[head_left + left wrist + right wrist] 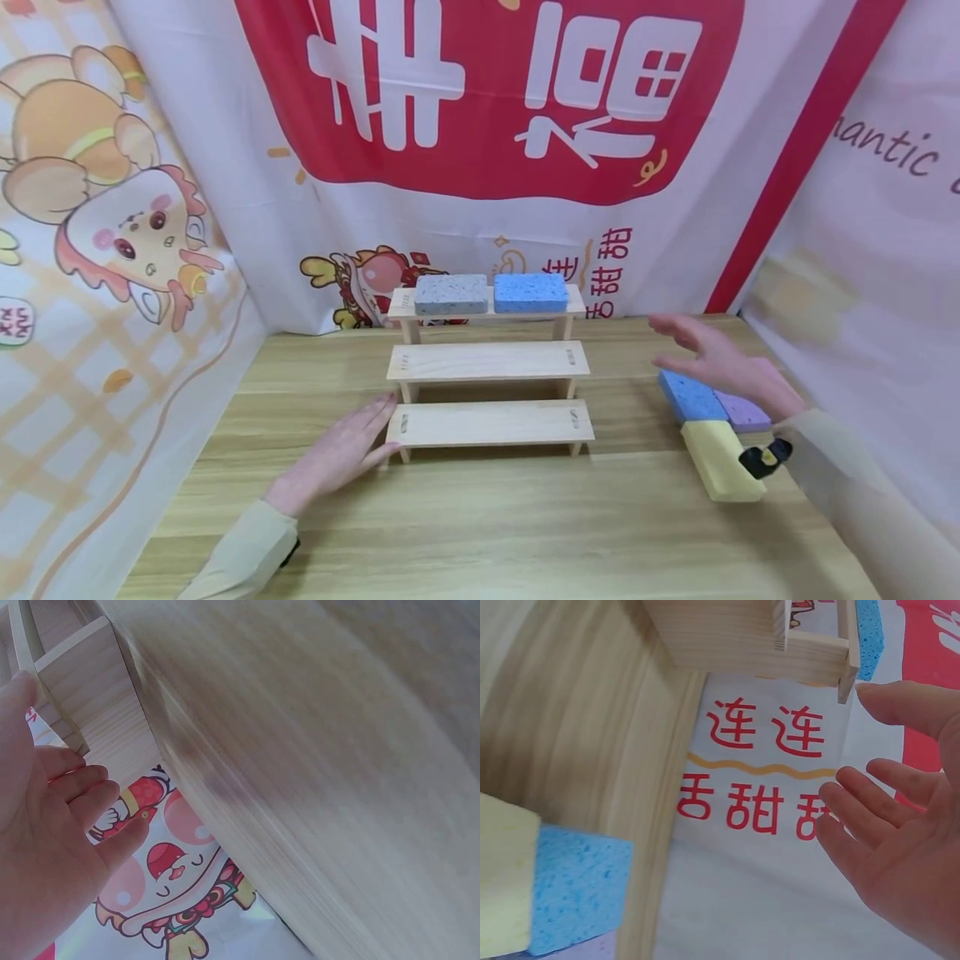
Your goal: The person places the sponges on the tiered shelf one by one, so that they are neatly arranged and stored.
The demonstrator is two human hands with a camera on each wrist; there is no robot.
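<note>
Left hand [333, 454], relaxed, touches a 3-tier rack [487, 423] bearing 2 sponges [452, 294]; right hand [716, 360], relaxed, hovers near 3 table sponges [718, 458].

A brown wooden table [480, 525] holds a wooden three-step shelf [491, 422]. A gray sponge [451, 294] and a blue sponge [530, 293] sit on the top step [402, 305]. Right of the shelf, another blue sponge [690, 397], a purple sponge [742, 411] and a yellow sponge [716, 462] lie close together.
</note>
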